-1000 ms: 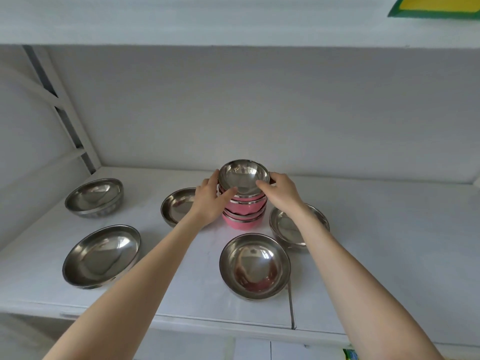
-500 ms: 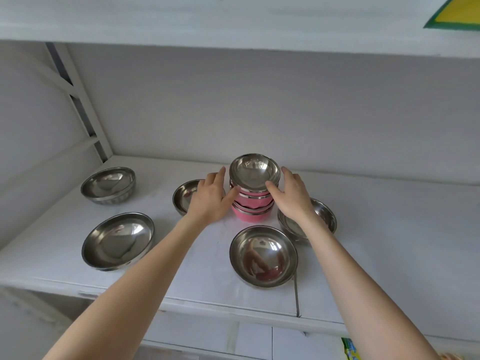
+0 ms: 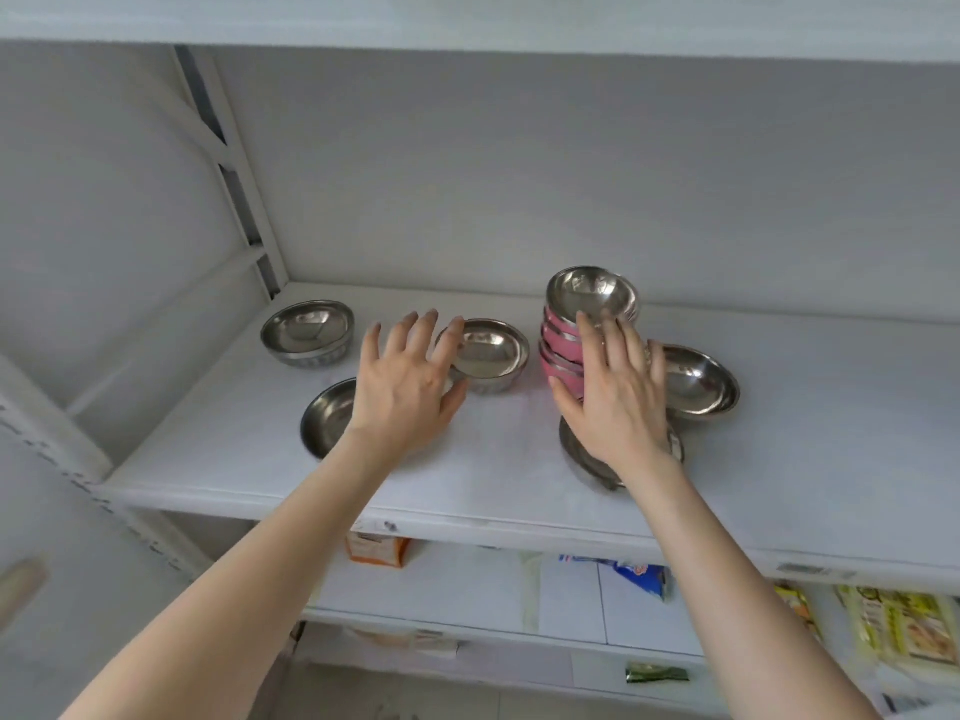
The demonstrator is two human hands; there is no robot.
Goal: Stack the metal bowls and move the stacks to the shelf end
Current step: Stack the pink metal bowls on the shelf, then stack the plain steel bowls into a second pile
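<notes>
Change: our left hand (image 3: pixel 402 389) has come off the stack (image 3: pixel 576 340) and swung left toward the loose bowls; our view has drifted right and down, so a lower shelf now shows.
Left grip: open, fingers spread, holding nothing, hovering over the middle bowl (image 3: pixel 488 353) and near bowl (image 3: pixel 330 420).
Right grip: open, flat against the stack's near side, not closed round it.
Stack: pink-sided bowls with a steel one on top, standing on the shelf (image 3: pixel 260 449) right of centre, leaning a little.
Loose bowls: far-left bowl (image 3: pixel 307 332); right bowl (image 3: pixel 696 384); one more under our right hand (image 3: pixel 615 397), mostly hidden.
Risk: we judge the stack could tip or slide, since only one flat palm steadies it; a nudge from our right wrist could also knock the hidden bowl off the front edge.
Edges: front lip lies close below both wrists; left upright closes that end.
Room: bare shelf stretches well to the right, open for sliding stacks.
</notes>
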